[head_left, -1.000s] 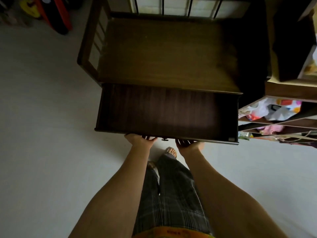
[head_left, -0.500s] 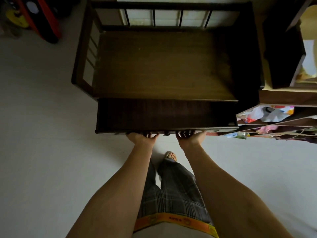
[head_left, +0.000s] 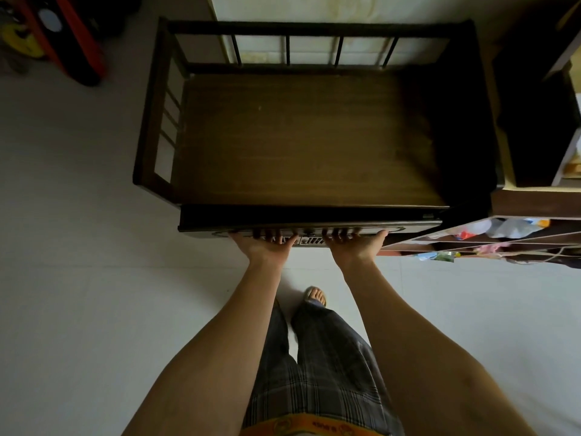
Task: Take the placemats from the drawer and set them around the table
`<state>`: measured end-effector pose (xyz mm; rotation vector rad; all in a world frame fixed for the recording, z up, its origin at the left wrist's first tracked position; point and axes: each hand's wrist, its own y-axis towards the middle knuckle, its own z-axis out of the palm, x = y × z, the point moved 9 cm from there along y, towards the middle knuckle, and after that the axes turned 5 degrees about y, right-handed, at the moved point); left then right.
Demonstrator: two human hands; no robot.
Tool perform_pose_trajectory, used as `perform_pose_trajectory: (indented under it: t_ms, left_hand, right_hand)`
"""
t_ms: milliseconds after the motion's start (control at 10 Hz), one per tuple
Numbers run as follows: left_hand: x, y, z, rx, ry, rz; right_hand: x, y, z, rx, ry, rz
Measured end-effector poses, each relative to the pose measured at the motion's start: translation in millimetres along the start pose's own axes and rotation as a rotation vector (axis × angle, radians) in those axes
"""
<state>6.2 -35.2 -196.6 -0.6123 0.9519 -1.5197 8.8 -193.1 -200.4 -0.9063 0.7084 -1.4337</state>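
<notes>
A dark wooden cabinet (head_left: pixel 308 136) with a railed top stands in front of me. Its wide drawer (head_left: pixel 408 229) sticks out only a little, and just a narrow dark strip of its inside shows. No placemats are visible. My left hand (head_left: pixel 267 248) and my right hand (head_left: pixel 355 248) lie side by side on the middle of the drawer front, fingers spread flat and pointing up against it. Between them sits the small drawer knob (head_left: pixel 309 231).
Low shelves (head_left: pixel 503 229) with plastic bags and coloured clutter stand to the right of the cabinet. A dark box (head_left: pixel 534 121) sits on a ledge above them. Red and black items (head_left: pixel 78 42) lean at the far left. Pale floor (head_left: pixel 78 278) surrounds my feet.
The drawer has slid from wide open to almost closed, with both hands on its front going in with it. The view has tilted up to show the cabinet's back rail.
</notes>
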Motion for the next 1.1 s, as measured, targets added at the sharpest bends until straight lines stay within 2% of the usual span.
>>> perform_pose_trajectory:
  t_ms: [500,900,1000,1100]
  left_hand:
    - [-10.0,20.0,28.2,-0.037,0.034,-0.015]
    - [-14.6,18.9,25.0,-0.077,0.115,-0.013]
    - [-17.0,8.6,12.7,-0.147,0.360,-0.083]
    - [-21.6,-15.6,5.2,-0.215,0.800,-0.108]
  right_hand:
    - [-1.1,16.1,33.2,-0.036,0.006,-0.010]
    - [0.3,10.8,31.4,-0.057,-0.020,-0.005]
    - [2.6,4.1,24.9,-0.097,-0.071,0.036]
    - [12.7,-8.4,8.7,-0.222,-0.381,0.009]
